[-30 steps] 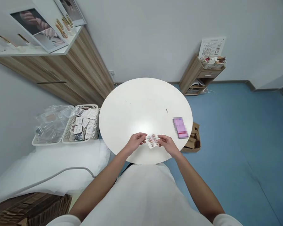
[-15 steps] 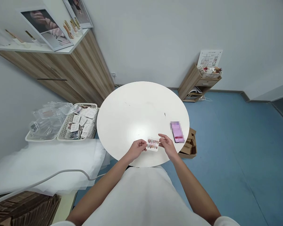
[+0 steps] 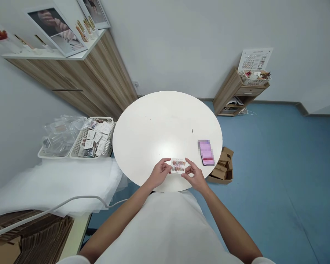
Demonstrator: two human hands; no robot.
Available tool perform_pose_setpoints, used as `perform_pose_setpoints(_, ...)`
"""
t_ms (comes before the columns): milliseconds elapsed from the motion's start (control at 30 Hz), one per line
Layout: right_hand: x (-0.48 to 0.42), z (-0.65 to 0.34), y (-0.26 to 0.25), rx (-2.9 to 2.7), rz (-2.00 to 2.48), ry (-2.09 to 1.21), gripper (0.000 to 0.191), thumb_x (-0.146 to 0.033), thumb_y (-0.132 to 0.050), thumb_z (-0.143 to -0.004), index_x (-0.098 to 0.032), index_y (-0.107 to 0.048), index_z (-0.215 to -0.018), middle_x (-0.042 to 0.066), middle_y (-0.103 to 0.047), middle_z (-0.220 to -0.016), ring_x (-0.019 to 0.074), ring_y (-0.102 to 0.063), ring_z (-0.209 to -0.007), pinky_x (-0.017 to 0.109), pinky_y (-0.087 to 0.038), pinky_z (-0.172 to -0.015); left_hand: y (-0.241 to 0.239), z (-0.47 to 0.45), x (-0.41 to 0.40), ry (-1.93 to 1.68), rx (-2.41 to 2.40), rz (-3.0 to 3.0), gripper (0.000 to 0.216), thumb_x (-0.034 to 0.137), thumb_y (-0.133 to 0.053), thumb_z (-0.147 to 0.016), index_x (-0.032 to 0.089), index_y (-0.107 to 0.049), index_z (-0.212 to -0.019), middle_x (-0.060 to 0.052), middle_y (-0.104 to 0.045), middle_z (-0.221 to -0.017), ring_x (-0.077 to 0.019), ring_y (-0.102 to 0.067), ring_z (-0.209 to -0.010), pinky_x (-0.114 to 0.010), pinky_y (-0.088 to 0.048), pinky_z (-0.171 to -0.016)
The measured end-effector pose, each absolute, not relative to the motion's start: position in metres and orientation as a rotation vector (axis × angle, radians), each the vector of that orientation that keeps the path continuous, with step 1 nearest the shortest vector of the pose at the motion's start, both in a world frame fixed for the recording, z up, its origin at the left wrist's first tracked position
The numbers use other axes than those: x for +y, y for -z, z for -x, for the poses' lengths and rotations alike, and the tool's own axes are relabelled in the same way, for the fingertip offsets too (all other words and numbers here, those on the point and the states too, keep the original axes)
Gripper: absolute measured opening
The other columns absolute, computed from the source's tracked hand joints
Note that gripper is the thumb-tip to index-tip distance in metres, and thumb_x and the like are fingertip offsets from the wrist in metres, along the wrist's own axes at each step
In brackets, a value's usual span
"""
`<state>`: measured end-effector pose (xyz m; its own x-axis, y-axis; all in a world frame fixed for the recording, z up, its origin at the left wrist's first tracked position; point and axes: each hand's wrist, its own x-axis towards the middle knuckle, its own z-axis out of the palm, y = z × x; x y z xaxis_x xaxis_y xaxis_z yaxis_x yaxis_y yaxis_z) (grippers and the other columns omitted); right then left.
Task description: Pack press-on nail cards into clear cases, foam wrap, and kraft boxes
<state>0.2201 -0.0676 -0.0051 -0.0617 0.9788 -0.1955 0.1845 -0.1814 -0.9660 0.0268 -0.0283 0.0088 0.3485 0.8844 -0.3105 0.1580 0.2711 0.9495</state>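
Between my hands is a small white card of press-on nails (image 3: pixel 178 166), with two rows of shiny pinkish and silvery nails facing up. My left hand (image 3: pixel 160 173) grips its left edge, thumb and fingertips bent round it. At the right edge my right hand (image 3: pixel 195 177) has its index finger by the upper corner and its thumb by the lower one. The card is near the front of a round white table (image 3: pixel 154 124). Right of my right hand lies a phone (image 3: pixel 206 152) with a purple, blurred screen.
Left of the table, a white basket (image 3: pixel 110 143) holds several carded nail sets beside clear plastic boxes (image 3: pixel 61 137). White sheets (image 3: pixel 99 176) and a grey cable (image 3: pixel 82 197) lie nearer. A cardboard box (image 3: pixel 221 172) stands on the floor at right. Cabinets (image 3: pixel 99 73) line the wall.
My right hand's fingers have shifted to the card's right corners, with the thumb now at the lower one. The card has turned a little straighter. The camera view has shifted slightly.
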Motion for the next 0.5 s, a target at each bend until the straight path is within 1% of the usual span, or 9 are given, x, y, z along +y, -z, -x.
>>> perform_pose_setpoints(67,-0.068,-0.223,0.006,-1.296,1.432,-1.364,0.069,-0.027,-0.063,-0.066,-0.025,-0.035,-0.129,-0.003,-0.054,-0.070,0.0120,-0.052,-0.065,0.033,-0.046,-0.073,-0.014,-0.024,-0.028,-0.627,1.090,-1.298,0.057,0.036,-0.056,-0.074,0.022,-0.036,-0.125,0.000,-0.055,-0.076,-0.0120,-0.055,-0.071,-0.030,-0.044,-0.075)
perform_pose_setpoints(133,-0.068,-0.224,0.008,-1.287,1.417,-1.394,0.069,-0.027,-0.063,-0.066,-0.025,-0.035,-0.129,-0.003,-0.054,-0.069,0.0120,-0.052,-0.065,0.033,-0.046,-0.073,-0.018,-0.020,-0.028,-0.575,1.077,-1.427,0.074,0.033,-0.064,-0.067,0.025,-0.029,-0.131,0.000,-0.055,-0.080,-0.0126,-0.054,-0.074,-0.032,-0.043,-0.078)
perform_pose_setpoints(167,-0.069,-0.225,0.009,-1.284,1.411,-1.403,0.069,-0.027,-0.063,-0.066,-0.025,-0.035,-0.129,-0.003,-0.054,-0.069,0.0119,-0.052,-0.065,0.033,-0.046,-0.074,-0.018,-0.019,-0.027,-0.551,1.078,-1.492,0.078,0.032,-0.067,-0.064,0.026,-0.028,-0.132,0.000,-0.055,-0.081,-0.0129,-0.054,-0.075,-0.032,-0.042,-0.080)
perform_pose_setpoints(233,-0.069,-0.225,0.013,-1.282,1.409,-1.417,0.069,-0.027,-0.063,-0.067,-0.025,-0.034,-0.130,-0.003,-0.053,-0.069,0.0119,-0.052,-0.065,0.033,-0.046,-0.074,-0.018,-0.019,-0.025,-0.509,1.085,-1.592,0.076,0.030,-0.066,-0.065,0.028,-0.030,-0.131,0.001,-0.055,-0.081,-0.0130,-0.053,-0.076,-0.033,-0.041,-0.082)
perform_pose_setpoints(367,-0.071,-0.225,0.021,-1.292,1.426,-1.428,0.071,-0.027,-0.062,-0.068,-0.027,-0.031,-0.131,-0.003,-0.053,-0.073,0.0121,-0.053,-0.067,0.034,-0.046,-0.076,-0.011,-0.020,-0.024,-0.446,1.120,-1.674,0.062,0.030,-0.060,-0.071,0.029,-0.036,-0.128,0.002,-0.053,-0.078,-0.0126,-0.051,-0.075,-0.031,-0.041,-0.080)
perform_pose_setpoints(500,-0.071,-0.224,0.025,-1.323,1.456,-1.441,0.070,-0.026,-0.060,-0.068,-0.029,-0.030,-0.132,-0.002,-0.054,-0.080,0.0122,-0.054,-0.068,0.036,-0.046,-0.077,-0.005,-0.019,-0.024,-0.423,1.154,-1.680,0.062,0.029,-0.059,-0.072,0.028,-0.036,-0.128,0.002,-0.053,-0.079,-0.0126,-0.052,-0.076,-0.030,-0.042,-0.079)
